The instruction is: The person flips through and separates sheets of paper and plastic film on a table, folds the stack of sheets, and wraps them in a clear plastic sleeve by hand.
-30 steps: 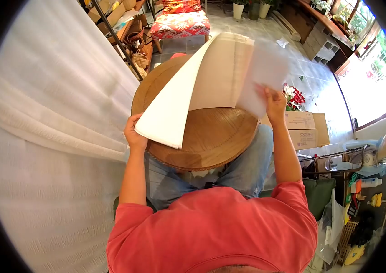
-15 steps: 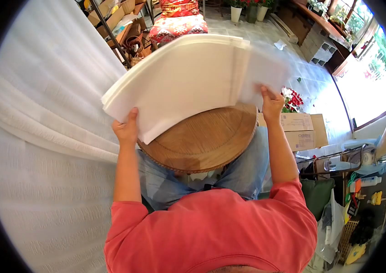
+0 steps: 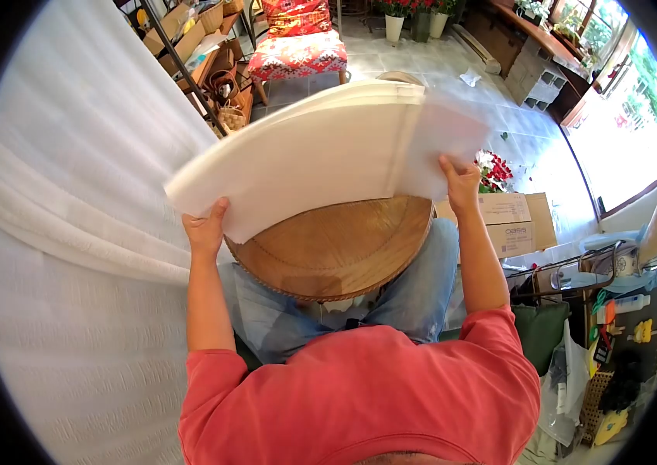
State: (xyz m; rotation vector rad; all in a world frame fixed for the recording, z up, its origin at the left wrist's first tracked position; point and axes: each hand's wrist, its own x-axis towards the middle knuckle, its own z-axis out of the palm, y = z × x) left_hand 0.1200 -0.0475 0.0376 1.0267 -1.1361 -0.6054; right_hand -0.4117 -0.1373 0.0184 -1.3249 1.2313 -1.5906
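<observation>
A wide stack of white sheets [image 3: 305, 155] is spread above the round wooden table [image 3: 336, 248], hiding its far part. My left hand [image 3: 206, 225] grips the near left corner of the stack, thumb on top. At the right end, my right hand [image 3: 460, 182] is closed on a translucent sheet [image 3: 441, 143], which looks blurred and joins the white sheets along a crease.
A chair with a red patterned seat [image 3: 297, 56] stands beyond the table. White curtain [image 3: 88, 232] hangs at the left. Cardboard boxes [image 3: 507, 225] and red and white flowers [image 3: 493, 170] lie at the right, near a metal rack [image 3: 576, 283].
The white sheets, folded over at the left a second ago, now lie spread wide. My left hand has moved left and a little up. My right hand keeps its hold, slightly lower.
</observation>
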